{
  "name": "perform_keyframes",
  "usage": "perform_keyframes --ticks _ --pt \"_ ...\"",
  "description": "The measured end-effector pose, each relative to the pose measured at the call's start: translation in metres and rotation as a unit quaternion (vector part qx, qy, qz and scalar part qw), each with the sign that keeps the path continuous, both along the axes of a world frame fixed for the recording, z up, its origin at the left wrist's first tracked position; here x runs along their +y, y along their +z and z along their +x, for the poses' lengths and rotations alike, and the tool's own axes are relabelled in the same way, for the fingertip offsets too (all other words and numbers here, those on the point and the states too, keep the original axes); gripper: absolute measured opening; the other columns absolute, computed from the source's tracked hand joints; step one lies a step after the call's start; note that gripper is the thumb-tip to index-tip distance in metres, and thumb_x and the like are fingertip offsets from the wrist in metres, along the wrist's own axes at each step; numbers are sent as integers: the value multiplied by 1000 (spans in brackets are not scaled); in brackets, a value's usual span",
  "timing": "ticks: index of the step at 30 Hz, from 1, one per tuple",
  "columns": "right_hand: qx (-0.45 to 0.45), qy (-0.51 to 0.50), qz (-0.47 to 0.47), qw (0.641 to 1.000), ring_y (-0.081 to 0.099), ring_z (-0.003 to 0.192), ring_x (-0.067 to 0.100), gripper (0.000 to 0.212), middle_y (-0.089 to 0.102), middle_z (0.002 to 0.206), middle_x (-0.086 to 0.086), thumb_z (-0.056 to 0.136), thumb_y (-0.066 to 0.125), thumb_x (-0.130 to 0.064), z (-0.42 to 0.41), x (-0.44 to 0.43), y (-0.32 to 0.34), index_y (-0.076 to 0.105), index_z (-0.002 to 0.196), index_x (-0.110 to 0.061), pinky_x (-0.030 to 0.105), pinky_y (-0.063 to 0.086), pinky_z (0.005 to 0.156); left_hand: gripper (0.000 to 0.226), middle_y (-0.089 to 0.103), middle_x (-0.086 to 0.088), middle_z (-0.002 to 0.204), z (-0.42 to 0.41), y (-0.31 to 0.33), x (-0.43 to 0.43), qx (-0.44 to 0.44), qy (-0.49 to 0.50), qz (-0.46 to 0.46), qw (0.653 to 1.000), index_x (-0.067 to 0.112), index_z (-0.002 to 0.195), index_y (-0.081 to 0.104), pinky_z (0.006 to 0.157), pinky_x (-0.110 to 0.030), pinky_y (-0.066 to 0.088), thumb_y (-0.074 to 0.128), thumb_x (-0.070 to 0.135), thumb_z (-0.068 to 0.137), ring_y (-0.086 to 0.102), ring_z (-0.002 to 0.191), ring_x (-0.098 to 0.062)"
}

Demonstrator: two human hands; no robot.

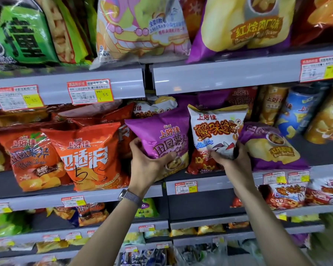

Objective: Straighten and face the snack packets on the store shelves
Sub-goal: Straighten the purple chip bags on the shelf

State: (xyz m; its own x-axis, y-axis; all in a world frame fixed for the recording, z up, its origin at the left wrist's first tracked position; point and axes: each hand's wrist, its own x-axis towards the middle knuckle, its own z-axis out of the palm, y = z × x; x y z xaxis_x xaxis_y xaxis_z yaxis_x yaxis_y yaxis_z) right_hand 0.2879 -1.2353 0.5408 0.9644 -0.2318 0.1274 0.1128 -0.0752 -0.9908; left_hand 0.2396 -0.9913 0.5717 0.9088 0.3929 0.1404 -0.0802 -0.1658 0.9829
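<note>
On the middle shelf (210,182) my left hand (148,164) grips the lower part of a purple chip packet (161,135), thumb across its front. My right hand (231,156) holds the bottom of a white and red snack packet (215,129) that stands just right of the purple one, both facing me. Another purple packet (271,146) leans tilted on the right. Two orange packets (88,154) (31,156) stand to the left, slightly slanted.
Tall chip cans (300,112) lean at the right end of this shelf. The shelf above holds large green (21,35), pale (138,27) and purple (242,25) bags. Lower shelves (200,225) carry several small packets. Price tags (90,92) line the shelf edges.
</note>
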Motion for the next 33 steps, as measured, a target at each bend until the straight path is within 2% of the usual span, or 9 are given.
perform_keyframes --ticks 3,8,11,15,18,24,27,30,33 --pt "-10 -17 -4 1000 65 107 -9 50 68 117 -14 88 80 -8 0 0 -2 56 131 -16 6 47 86 96 71 -2 115 -2 4 -1 -53 48 -6 997 18 130 42 84 -34 63 105 20 58 77 94 -11" --pt "-13 -34 -25 999 64 118 15 51 68 126 -1 92 77 -13 7 4 -11 54 138 -15 29 48 101 89 74 -1 120 -16 20 -4 -105 47 -18 993 13 131 52 95 -48 62 104 21 59 76 106 -20" --pt "-14 -35 -28 999 64 117 15 50 68 126 1 93 76 -14 2 6 -9 55 138 -13 32 50 103 76 75 -5 118 -35 23 0 -117 51 -24 991 8 125 55 93 -47 63 99 11 63 76 106 -25" --pt "-20 -27 -25 999 65 115 11 48 69 124 -2 93 76 -18 -6 15 -8 55 136 -15 34 50 104 76 79 -5 111 -66 16 20 -103 59 -50 992 9 120 59 83 -38 65 102 21 59 79 97 -25" --pt "-18 3 -20 1000 64 111 -4 50 69 121 -12 91 78 -19 -14 33 -7 54 135 -21 30 49 100 77 80 -8 109 -88 7 32 -68 56 -39 995 2 123 63 78 -33 65 103 24 60 79 95 -28" --pt "-30 94 -10 995 65 119 6 50 70 127 -10 93 78 -23 -23 92 -11 56 137 -27 35 49 105 80 82 0 95 -131 -11 49 -9 59 -2 998 6 110 68 69 -20 60 107 20 41 80 82 -15" --pt "-25 127 -5 992 65 114 1 47 68 127 -8 91 80 -29 -23 116 -8 56 130 -31 30 52 102 84 82 1 96 -146 -11 57 7 79 -6 997 8 112 66 69 -18 60 104 24 39 79 84 -15" --pt "-16 158 -6 987 64 105 -11 44 66 127 -7 88 83 -30 -24 133 -6 52 118 -41 16 53 92 81 82 0 96 -155 -11 63 20 86 -9 996 9 113 65 69 -19 60 100 21 40 80 84 -17" --pt "-10 170 3 985 61 99 -16 50 62 131 0 88 82 -24 -23 138 -5 50 125 -31 0 46 75 81 82 -3 94 -156 -10 64 34 72 4 997 7 111 65 70 -23 62 106 11 42 80 83 -20"
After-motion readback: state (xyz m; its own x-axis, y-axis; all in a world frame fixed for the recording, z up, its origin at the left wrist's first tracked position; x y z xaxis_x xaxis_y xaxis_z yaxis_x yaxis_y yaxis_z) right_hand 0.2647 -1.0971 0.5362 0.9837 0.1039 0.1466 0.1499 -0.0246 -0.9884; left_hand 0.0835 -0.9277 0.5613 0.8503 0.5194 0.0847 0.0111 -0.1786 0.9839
